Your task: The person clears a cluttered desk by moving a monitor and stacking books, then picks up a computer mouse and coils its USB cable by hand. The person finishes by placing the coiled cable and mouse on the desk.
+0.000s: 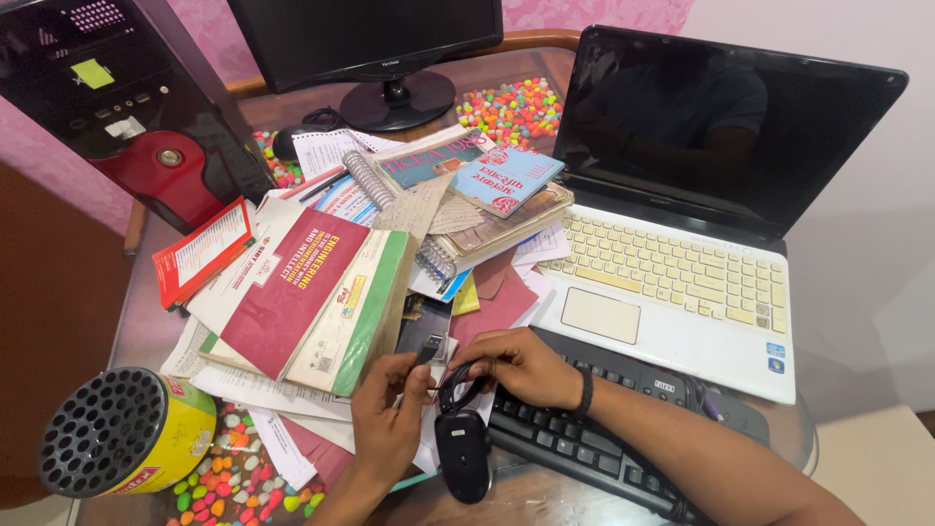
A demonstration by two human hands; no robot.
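While the plug (429, 349) is pinched by left hand (390, 414) fingers and the cable (458, 385) (coiled) by the right hand (521, 365), the mouse (463, 453) could be dragged off.

Both forearms reach in from below; the left hand (388, 414) pinches with thumb and forefinger, the right hand (521, 365) curls beside it (fingertips nearly meeting).

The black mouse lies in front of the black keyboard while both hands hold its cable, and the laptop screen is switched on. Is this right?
Not quite. The head view shows the laptop screen dark, not on. The rest stands: the mouse lies before the keyboard, and the left hand and right hand hold its cable.
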